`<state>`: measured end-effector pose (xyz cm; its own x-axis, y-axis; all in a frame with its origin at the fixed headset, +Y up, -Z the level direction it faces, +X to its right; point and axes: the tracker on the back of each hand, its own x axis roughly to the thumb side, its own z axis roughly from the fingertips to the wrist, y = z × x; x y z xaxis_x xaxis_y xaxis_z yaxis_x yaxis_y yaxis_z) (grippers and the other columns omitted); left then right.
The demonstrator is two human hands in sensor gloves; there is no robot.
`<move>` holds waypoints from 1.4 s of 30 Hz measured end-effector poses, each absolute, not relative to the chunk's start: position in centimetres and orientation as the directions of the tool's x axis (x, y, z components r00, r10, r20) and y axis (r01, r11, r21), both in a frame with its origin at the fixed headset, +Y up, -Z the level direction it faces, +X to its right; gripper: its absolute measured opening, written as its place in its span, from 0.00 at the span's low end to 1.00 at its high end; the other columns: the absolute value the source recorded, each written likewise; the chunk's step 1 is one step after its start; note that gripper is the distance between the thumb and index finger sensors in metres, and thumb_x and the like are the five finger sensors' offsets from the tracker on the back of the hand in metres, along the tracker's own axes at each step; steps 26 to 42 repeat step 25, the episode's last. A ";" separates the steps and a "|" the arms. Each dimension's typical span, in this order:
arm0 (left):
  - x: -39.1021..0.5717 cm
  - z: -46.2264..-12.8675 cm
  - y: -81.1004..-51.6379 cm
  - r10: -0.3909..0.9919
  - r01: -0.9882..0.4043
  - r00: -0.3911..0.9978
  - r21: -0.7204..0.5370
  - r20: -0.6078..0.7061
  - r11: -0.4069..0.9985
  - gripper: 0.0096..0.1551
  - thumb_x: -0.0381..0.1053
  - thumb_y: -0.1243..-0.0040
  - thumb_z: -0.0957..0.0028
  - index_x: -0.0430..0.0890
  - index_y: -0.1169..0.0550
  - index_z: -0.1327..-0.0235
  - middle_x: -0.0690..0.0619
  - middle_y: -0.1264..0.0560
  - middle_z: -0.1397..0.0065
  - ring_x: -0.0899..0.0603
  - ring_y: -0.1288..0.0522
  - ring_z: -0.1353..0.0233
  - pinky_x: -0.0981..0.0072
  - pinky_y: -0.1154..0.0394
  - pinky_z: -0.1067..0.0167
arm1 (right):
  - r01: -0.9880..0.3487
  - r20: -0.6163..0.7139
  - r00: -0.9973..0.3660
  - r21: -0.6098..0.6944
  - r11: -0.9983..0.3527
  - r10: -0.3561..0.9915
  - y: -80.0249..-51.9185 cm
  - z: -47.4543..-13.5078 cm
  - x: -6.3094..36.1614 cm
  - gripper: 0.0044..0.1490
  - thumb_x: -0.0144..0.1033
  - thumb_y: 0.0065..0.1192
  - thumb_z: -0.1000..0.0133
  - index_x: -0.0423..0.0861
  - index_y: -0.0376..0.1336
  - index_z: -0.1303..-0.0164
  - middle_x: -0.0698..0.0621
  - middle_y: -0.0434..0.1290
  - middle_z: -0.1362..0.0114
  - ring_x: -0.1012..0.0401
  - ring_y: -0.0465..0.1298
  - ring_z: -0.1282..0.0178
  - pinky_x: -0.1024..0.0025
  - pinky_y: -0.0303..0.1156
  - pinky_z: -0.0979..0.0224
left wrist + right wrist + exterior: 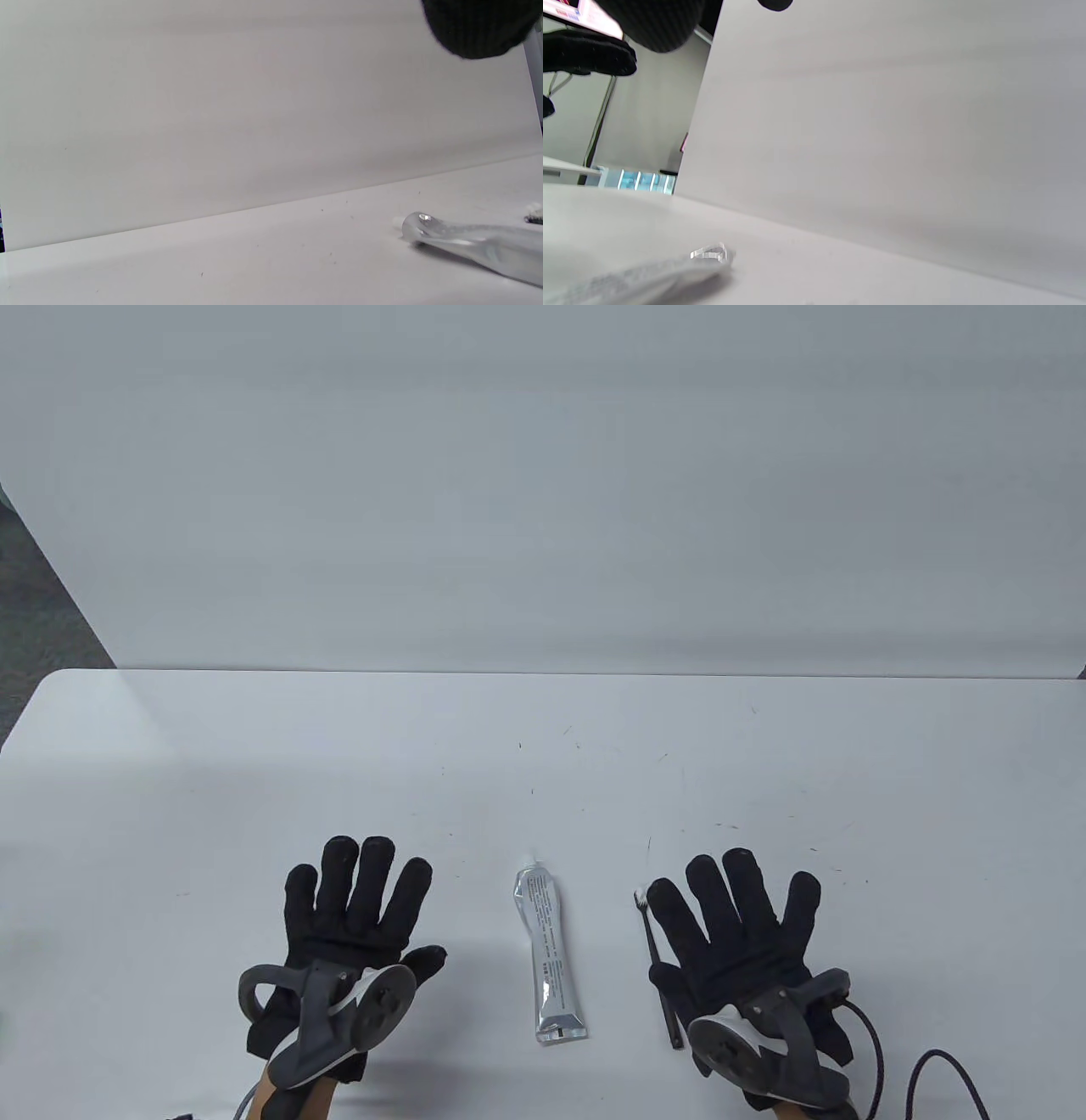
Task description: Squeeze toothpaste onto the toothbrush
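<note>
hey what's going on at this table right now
Nothing has started yet. A person's left hand and right hand lie flat and spread on the white table, holding nothing. A toothpaste tube lies between them, and a dark toothbrush sits just beside the right hand, partly under it.

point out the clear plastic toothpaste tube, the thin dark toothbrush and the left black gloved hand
clear plastic toothpaste tube [550, 954]: table view, middle of its body
thin dark toothbrush [653, 947]: table view, handle just below the bristles
left black gloved hand [352, 920]: table view, back of the hand
</note>
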<state>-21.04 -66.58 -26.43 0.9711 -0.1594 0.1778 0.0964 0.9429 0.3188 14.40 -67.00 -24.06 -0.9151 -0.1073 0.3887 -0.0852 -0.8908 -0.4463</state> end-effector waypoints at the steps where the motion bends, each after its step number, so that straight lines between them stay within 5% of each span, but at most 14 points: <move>1: -21.2 -26.7 -67.0 -0.154 0.101 0.973 0.285 0.171 0.953 0.60 0.79 0.42 0.61 0.69 0.58 0.21 0.53 0.69 0.14 0.33 0.67 0.13 0.24 0.60 0.23 | -0.077 0.379 -0.918 -0.451 -0.889 -0.113 -67.5 -24.3 14.6 0.50 0.58 0.54 0.50 0.55 0.44 0.20 0.45 0.38 0.15 0.36 0.39 0.16 0.14 0.35 0.34; 16: -23.1 -29.2 -70.6 -0.085 0.082 0.991 0.032 0.103 0.996 0.60 0.78 0.43 0.60 0.65 0.57 0.20 0.50 0.69 0.14 0.32 0.66 0.13 0.24 0.59 0.23 | -0.124 0.282 -0.958 -0.253 -0.960 0.050 -69.7 -26.6 16.5 0.45 0.52 0.56 0.50 0.49 0.52 0.22 0.40 0.47 0.16 0.35 0.49 0.18 0.15 0.41 0.34; 42: -23.0 -29.3 -70.7 -0.079 0.077 0.992 0.021 0.099 0.997 0.60 0.77 0.43 0.60 0.65 0.57 0.20 0.49 0.68 0.14 0.32 0.66 0.13 0.24 0.59 0.23 | -0.128 0.288 -0.956 -0.223 -0.966 0.060 -69.7 -26.7 16.3 0.44 0.51 0.56 0.50 0.48 0.53 0.23 0.40 0.48 0.16 0.35 0.50 0.18 0.16 0.42 0.33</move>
